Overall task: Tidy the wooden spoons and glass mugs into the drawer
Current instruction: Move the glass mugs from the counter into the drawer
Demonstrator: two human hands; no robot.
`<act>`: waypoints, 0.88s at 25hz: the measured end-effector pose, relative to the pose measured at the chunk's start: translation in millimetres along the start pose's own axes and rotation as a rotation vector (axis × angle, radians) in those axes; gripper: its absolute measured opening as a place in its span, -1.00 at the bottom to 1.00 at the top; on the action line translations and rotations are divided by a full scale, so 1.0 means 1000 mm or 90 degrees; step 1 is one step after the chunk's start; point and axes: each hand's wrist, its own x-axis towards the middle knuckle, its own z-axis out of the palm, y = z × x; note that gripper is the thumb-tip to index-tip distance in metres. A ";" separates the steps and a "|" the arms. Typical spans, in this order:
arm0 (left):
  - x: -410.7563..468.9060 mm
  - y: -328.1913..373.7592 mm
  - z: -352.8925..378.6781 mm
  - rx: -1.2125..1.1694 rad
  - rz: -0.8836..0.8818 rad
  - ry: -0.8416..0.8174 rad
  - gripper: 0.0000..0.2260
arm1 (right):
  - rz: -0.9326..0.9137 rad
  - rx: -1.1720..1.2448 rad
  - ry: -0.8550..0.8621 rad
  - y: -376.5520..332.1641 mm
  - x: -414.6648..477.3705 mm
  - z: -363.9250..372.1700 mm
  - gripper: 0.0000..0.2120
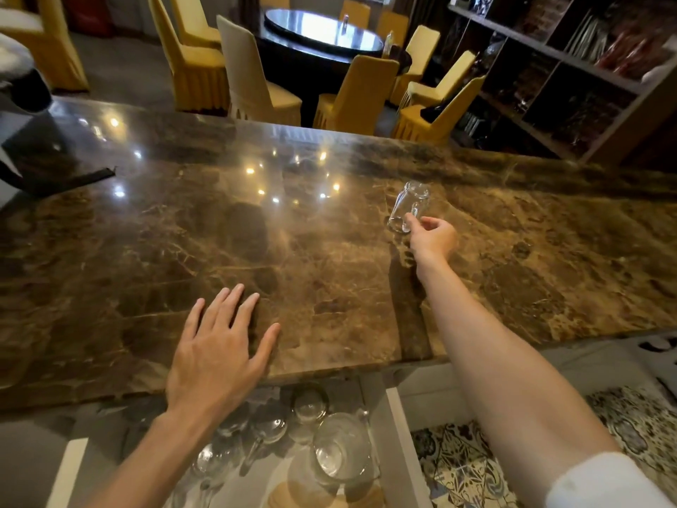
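Observation:
My right hand (432, 238) is stretched out over the brown marble counter (329, 258) and grips a small clear glass mug (408, 207) by its handle; the mug is tilted, its rim toward the far side. My left hand (216, 346) lies flat on the counter near its front edge, fingers spread, holding nothing. Below the counter edge an open drawer (397, 434) holds several glass mugs (340, 449) and round wooden pieces (293, 498) at the bottom. No wooden spoons are in sight on the counter.
A dark object (55, 177) rests at the counter's far left. Beyond the counter stand yellow-covered chairs (249, 82) around a dark round table (322, 34). Shelving (571, 67) rises at the right. Patterned floor tiles (476, 463) show beside the drawer.

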 end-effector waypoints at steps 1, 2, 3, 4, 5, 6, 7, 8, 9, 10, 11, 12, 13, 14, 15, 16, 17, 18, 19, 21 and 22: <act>0.000 0.000 0.000 -0.001 -0.002 0.001 -0.35 | -0.010 -0.003 0.003 0.002 0.002 0.002 -0.77; 0.001 0.001 0.000 -0.002 -0.002 0.002 -0.36 | -0.023 -0.011 0.008 0.004 0.004 0.004 -0.82; 0.001 0.002 0.000 -0.002 -0.002 0.002 -0.36 | -0.038 -0.019 0.014 0.007 0.006 0.006 -0.85; 0.002 0.002 0.001 0.000 -0.002 0.005 -0.37 | -0.050 -0.028 0.019 0.009 0.008 0.007 -0.86; 0.003 0.002 0.001 0.001 0.000 0.010 -0.38 | -0.059 -0.041 0.019 0.009 0.011 0.007 -0.86; 0.004 0.002 0.002 0.002 0.002 0.015 -0.39 | -0.065 -0.057 0.014 0.009 0.013 0.007 -0.86; 0.004 0.002 0.002 0.002 0.003 0.018 -0.40 | -0.065 -0.074 0.003 0.009 0.016 0.008 -0.86; 0.004 0.002 0.004 0.000 0.002 0.019 -0.41 | -0.060 -0.085 -0.012 0.008 0.018 0.008 -0.85; 0.003 0.002 0.005 -0.001 0.000 0.022 -0.41 | -0.055 -0.094 -0.028 0.008 0.020 0.008 -0.83; 0.002 0.001 0.006 -0.003 -0.002 0.028 -0.42 | -0.056 -0.105 -0.045 0.008 0.020 0.008 -0.82; 0.001 0.001 0.006 -0.007 -0.003 0.037 -0.42 | -0.063 -0.119 -0.059 0.006 0.019 0.007 -0.82; 0.002 0.002 0.007 -0.012 -0.003 0.038 -0.43 | -0.075 -0.131 -0.066 0.004 0.018 0.007 -0.82; 0.001 0.001 0.007 -0.014 -0.003 0.032 -0.44 | -0.083 -0.140 -0.068 0.002 0.016 0.006 -0.82; 0.002 0.001 0.008 -0.015 -0.004 0.031 -0.45 | -0.088 -0.143 -0.071 -0.001 0.013 0.006 -0.83; 0.003 0.000 0.009 -0.013 -0.003 0.030 -0.46 | -0.089 -0.138 -0.076 -0.003 0.010 0.004 -0.83; 0.004 -0.001 0.010 -0.009 0.001 0.030 -0.47 | -0.087 -0.129 -0.086 -0.004 0.005 0.002 -0.84; 0.007 0.000 0.011 -0.010 0.006 0.032 -0.47 | -0.090 -0.122 -0.094 -0.005 0.002 -0.001 -0.84; 0.008 0.000 0.011 -0.012 0.009 0.035 -0.48 | -0.094 -0.116 -0.109 -0.005 -0.004 -0.004 -0.84; 0.007 -0.001 0.012 -0.016 0.008 0.039 -0.48 | -0.099 -0.105 -0.125 -0.005 -0.013 -0.007 -0.84; 0.006 -0.002 0.012 -0.022 0.010 0.046 -0.47 | -0.123 -0.078 -0.167 -0.006 -0.033 -0.017 -0.83; 0.006 -0.002 0.011 -0.020 0.012 0.046 -0.47 | -0.141 -0.061 -0.193 -0.008 -0.045 -0.024 -0.82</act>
